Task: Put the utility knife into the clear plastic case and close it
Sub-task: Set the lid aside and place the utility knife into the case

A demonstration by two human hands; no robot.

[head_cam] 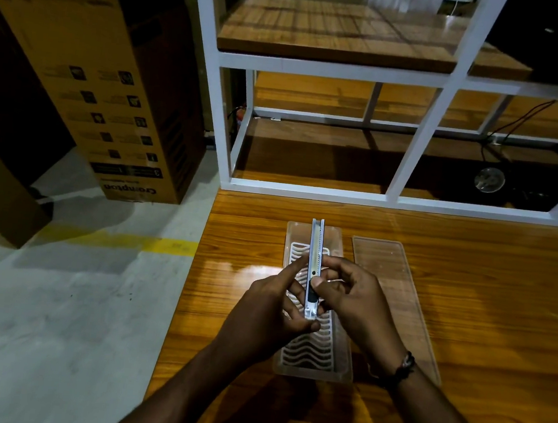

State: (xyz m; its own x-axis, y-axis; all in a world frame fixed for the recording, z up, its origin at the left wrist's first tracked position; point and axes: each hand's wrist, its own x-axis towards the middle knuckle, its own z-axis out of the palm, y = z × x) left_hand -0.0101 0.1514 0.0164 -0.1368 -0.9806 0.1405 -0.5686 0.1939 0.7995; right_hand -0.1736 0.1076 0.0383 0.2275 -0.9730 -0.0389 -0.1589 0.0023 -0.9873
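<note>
On the desk (466, 317) the case tray (313, 363) lies lengthwise away from the person, with its lid (396, 292) flat just to its right. Both hands meet above the tray, the left hand (267, 310) and right hand (358, 299) holding the knife (313, 266) between them, pointing away. Behind the desk stands a shelf frame (416, 136). To the left, on the floor (54, 308), stand cardboard boxes (111, 90).

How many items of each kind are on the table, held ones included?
Utility knife: 1, held by left hand and right hand
Clear case base: 1
Clear case lid: 1
Total: 3
</note>
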